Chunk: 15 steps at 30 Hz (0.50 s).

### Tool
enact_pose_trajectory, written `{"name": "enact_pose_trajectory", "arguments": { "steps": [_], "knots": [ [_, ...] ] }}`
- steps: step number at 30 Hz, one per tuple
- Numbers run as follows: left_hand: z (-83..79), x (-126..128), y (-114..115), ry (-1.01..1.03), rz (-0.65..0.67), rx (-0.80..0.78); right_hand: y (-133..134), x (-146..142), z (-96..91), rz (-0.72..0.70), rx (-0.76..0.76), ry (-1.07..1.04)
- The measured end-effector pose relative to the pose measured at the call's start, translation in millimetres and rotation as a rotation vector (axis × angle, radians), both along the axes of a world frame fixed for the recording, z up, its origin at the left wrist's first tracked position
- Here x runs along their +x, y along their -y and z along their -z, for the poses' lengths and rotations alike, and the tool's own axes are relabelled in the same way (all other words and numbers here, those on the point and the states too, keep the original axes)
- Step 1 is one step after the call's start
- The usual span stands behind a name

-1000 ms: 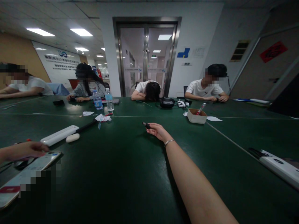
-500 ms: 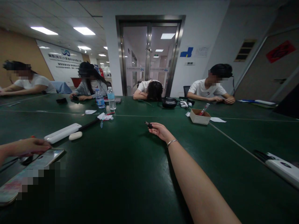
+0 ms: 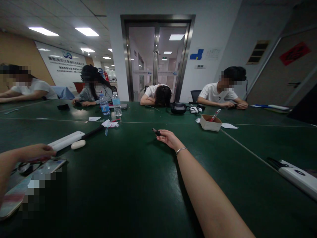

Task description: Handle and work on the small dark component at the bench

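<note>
My right arm stretches far out over the dark green table (image 3: 138,185). My right hand (image 3: 169,138), with a thin bracelet at the wrist, lies palm-up and pinches a small dark cylinder (image 3: 156,132) at its fingertips. At the left edge, my left hand (image 3: 37,152) rests at the top end of a phone (image 3: 27,185). Its fingers are pressed together and point right. A bit of red shows under them, and I cannot make out what it is.
A white bar (image 3: 65,140) and a white oval case (image 3: 78,144) lie to the left. Two water bottles (image 3: 116,105) stand further back, and a small cardboard box (image 3: 210,123) is at the right. A white device (image 3: 297,177) lies near right. Several people sit round the far side.
My right hand keeps its hold on the dark cylinder and hardly moves. My left hand has slid slightly right along the phone's top. The view has shifted a little.
</note>
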State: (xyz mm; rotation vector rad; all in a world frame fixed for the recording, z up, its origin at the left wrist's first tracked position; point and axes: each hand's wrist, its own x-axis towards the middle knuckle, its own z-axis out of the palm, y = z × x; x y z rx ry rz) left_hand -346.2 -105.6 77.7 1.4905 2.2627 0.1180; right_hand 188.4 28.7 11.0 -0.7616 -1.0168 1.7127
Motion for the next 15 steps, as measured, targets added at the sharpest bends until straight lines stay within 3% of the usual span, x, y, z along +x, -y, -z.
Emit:
{"name": "enact_pose_trajectory", "arguments": {
  "steps": [3, 6, 10, 15],
  "knots": [
    [-8.4, 13.3, -18.3, 0.044, 0.084, -0.059, 0.4, -0.8, -1.0, 0.006, -0.006, 0.015],
    [-21.5, 54.0, -39.8, -0.02, 0.219, 0.038, 1.3, -1.5, -2.4, 0.001, -0.004, 0.026],
    [-25.4, 145.6, -70.8, 0.006, 0.459, 0.245, 1.2, -2.0, -2.3, 0.002, 0.002, 0.038],
    [-2.1, 264.7, -107.7, 0.236, 0.64, 0.365, 0.4, -2.3, -0.4, 0.007, 0.019, 0.036]
  ]
}}
